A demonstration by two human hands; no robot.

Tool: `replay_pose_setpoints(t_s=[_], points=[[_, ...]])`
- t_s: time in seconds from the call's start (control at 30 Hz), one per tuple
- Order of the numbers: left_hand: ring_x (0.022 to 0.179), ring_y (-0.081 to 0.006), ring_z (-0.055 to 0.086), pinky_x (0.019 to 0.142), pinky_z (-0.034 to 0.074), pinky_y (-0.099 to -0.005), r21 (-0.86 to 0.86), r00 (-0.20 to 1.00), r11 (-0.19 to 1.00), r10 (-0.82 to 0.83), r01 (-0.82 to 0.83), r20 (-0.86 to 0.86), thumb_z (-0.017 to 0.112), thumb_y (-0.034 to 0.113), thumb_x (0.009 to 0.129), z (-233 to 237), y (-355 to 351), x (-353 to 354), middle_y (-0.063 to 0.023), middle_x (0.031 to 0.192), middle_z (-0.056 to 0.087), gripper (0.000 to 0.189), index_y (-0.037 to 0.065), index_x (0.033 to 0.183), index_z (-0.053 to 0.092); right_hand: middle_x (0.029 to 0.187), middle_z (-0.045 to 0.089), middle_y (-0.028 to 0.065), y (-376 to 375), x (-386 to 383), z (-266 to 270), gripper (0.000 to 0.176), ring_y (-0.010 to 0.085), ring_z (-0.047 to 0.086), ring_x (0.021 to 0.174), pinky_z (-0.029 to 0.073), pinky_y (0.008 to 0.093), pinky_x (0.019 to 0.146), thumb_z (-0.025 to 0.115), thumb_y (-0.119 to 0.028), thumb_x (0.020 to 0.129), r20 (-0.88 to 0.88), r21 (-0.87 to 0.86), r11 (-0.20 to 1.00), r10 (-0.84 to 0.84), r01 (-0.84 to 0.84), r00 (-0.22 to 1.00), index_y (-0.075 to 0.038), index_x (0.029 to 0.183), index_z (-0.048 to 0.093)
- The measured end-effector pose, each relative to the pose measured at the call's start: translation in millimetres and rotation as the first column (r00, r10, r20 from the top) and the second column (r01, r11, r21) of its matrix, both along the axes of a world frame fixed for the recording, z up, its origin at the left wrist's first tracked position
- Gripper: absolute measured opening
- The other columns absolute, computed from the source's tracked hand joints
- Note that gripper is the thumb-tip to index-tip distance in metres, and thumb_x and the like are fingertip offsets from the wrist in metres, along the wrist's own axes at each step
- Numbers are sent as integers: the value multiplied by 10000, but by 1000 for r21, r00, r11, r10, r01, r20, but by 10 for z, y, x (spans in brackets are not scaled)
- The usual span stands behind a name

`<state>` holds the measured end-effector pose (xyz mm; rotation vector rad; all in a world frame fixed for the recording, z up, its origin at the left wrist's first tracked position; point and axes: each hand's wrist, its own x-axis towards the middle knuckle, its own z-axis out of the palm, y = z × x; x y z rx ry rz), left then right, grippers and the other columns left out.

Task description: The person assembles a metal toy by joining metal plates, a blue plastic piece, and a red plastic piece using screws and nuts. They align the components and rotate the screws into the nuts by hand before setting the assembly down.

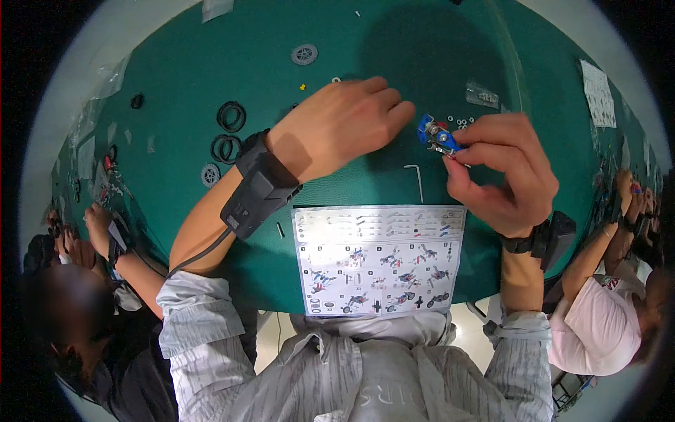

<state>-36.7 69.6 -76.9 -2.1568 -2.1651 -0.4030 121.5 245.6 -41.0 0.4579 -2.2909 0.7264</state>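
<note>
Holding a small blue-and-silver assembly [441, 137] in the right hand [508, 172], raised above the right middle part of the green table [183, 77]. Pinching it by its right end, between thumb and bent fingers. Having the left hand [344, 119] just to the left of the assembly, seemingly apart from it, back turned upward and fingers curled. Cannot tell if gripping something with these fingers, because of fingertips hidden below. Wearing black devices [260, 193] on both wrists.

Can see, just to the far side of the assembly, several small white rings [461, 123], and farther than them a clear packet [482, 94] with small parts inside. Nearer than the assembly, can see an L-shaped hex key [420, 184]; nearer again, a printed sheet [380, 260] with numbered drawings, reaching the near edge. To the left of this sheet, can see a short metal pin [280, 231].

Beyond the left forearm, can find two groups of black rings [230, 129] and a grey wheel [210, 175]. At the far side, can find another grey wheel [304, 54], and a yellow piece [303, 87] nearer than it. Can notice other people [598, 323] at left and right edges
</note>
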Motion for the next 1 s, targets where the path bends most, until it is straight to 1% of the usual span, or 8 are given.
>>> replay_pose_setpoints(t_s=[0.07, 0.17, 0.27, 0.37, 0.4, 0.5, 0.63, 1.0], points=[[896, -295, 604, 749, 515, -374, 39, 996, 999, -11, 8, 86, 641, 96, 810, -21, 8, -21, -104, 881, 580, 181, 25, 938, 535, 895, 691, 107, -9, 22, -7, 294, 252, 679, 801, 539, 322, 667, 809, 79, 606, 10, -5, 1000, -9, 9, 1000, -36, 842, 676], [859, -285, 622, 742, 515, -340, -28, 933, 999, 41, -33, 358, 660, 32, 796, 78, 36, -49, -99, 881, 606, 181, 18, 927, 535, 896, 691, 102, 2, -20, 7, 285, 252, 679, 799, 541, 325, 667, 810, 73, 608, 2, -9, 1000, -6, 6, 1000, -39, 833, 677], [832, -259, 636, 754, 511, -321, 139, 656, 969, 28, -202, 754, 684, -23, 762, 227, 30, 4, -73, 871, 632, 209, 41, 905, 545, 895, 690, 101, -12, -4, -4, 280, 253, 678, 796, 543, 331, 667, 810, 69, 608, 14, -39, 999, 12, -12, 1000, -39, 828, 675], [822, -231, 635, 772, 509, -325, 404, 690, 890, -158, -209, 706, 710, -47, 742, 308, -25, 32, -40, 882, 661, 237, 69, 890, 566, 889, 686, 103, -16, -11, -6, 281, 261, 676, 794, 545, 337, 668, 812, 67, 611, 40, -48, 998, 36, -34, 999, -38, 829, 671], [830, -233, 615, 768, 499, -332, 486, 773, 868, -239, -101, 588, 737, -56, 704, 365, -16, 42, -18, 872, 672, 264, 87, 877, 598, 886, 684, 103, -21, -8, -14, 280, 265, 674, 794, 546, 339, 668, 813, 65, 613, 51, -58, 997, 52, -49, 997, -38, 830, 669], [843, -245, 587, 767, 486, -337, 504, 861, 863, -291, 47, 417, 740, -65, 682, 407, 6, 144, -10, 890, 674, 265, 88, 868, 630, 881, 677, 101, -46, -11, -21, 280, 275, 667, 793, 544, 341, 670, 816, 59, 622, 40, -77, 994, 81, -77, 996, -33, 836, 662], [878, -261, 554, 772, 473, -343, 429, 843, 902, -268, 49, 467, 740, -71, 664, 353, -16, 162, -17, 909, 677, 274, 93, 855, 632, 887, 668, 97, -64, -7, -48, 284, 278, 657, 789, 537, 345, 668, 821, 51, 629, 39, -70, 994, 87, -84, 995, -26, 846, 654], [887, -254, 550, 796, 464, -346, 412, 768, 910, -302, 55, 565, 691, -58, 720, 327, -36, 136, -43, 887, 703, 212, 84, 845, 596, 886, 657, 98, -60, 6, -75, 283, 261, 649, 778, 526, 337, 645, 815, 54, 645, 73, -104, 990, 101, -93, 992, -27, 864, 655]])
